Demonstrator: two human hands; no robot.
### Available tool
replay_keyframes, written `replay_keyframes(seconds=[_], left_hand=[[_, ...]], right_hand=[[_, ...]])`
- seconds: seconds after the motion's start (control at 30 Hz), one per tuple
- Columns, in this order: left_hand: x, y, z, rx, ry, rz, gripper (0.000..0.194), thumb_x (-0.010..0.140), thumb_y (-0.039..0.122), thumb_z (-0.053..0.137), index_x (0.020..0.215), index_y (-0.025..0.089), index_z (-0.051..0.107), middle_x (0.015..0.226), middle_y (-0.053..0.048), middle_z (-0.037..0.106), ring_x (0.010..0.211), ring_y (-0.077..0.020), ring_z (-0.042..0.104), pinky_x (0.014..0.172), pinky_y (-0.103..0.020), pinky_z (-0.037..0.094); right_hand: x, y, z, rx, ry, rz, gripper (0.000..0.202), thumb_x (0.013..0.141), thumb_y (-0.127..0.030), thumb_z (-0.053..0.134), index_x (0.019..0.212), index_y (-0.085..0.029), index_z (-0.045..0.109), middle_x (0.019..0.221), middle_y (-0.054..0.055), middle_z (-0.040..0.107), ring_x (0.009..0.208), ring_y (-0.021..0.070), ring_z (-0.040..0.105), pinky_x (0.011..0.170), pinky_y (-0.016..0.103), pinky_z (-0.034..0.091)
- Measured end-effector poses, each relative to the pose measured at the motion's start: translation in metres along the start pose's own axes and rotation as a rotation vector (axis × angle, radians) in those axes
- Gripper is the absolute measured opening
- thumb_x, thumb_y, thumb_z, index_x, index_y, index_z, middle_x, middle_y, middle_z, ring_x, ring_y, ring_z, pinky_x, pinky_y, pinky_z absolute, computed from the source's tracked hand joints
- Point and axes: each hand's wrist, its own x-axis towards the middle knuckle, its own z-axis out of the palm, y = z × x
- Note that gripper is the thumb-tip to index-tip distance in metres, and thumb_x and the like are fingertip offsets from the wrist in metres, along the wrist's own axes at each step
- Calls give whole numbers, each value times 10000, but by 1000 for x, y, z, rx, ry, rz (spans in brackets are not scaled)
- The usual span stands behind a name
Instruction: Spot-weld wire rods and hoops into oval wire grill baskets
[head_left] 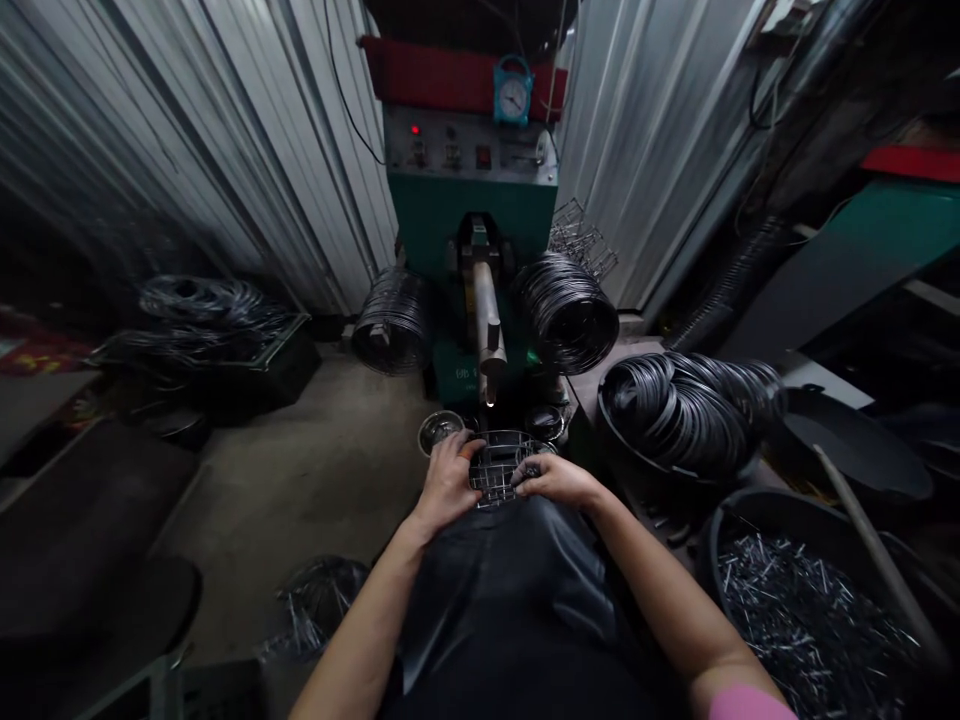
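Observation:
A small wire basket (pixel 496 480) is held low in front of the machine, just above the dark apron (pixel 510 590). My left hand (pixel 448 474) grips its left side, with orange wrapping on one finger. At the basket's right side, my right hand (pixel 551 478) is closed with thumb and fingers pinched at the wire; its fingertips look dark or covered. Beyond the basket, the machine's metal arm (pixel 487 310) points down toward it, with a bright spot at its tip. Whether my right fingers also hold a small loose piece cannot be seen.
Wire ring coils hang on the left (pixel 391 320) and right (pixel 566 312) of the green machine (pixel 420 215). A tub of wire rings (pixel 682 410) and a bucket of short metal pins (pixel 810 620) stand at right. More wire coils (pixel 202 310) lie at left.

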Motion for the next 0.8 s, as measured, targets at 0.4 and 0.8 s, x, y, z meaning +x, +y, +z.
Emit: replay_keyframes(seconds=[0.4,0.8], left_hand=[[-3,19,-3,30,-41,-48,642,519,109,714,1140,184,566,1292,-162,513,1226,-366,445,1026,-514,354],[-2,6,-7,-35,20,-74,673,519,195,776,1153,229,555,1303,-110,515,1232,-344,455,1021,-478,387]], right_hand=[[1,30,39,-284,469,-262,163,732,-137,542,819,-199,663,781,9,687,750,158,629,702,256,462],[-2,24,23,-553,230,-498,250,740,-74,607,956,-178,676,921,58,690,872,173,646,791,282,487]])
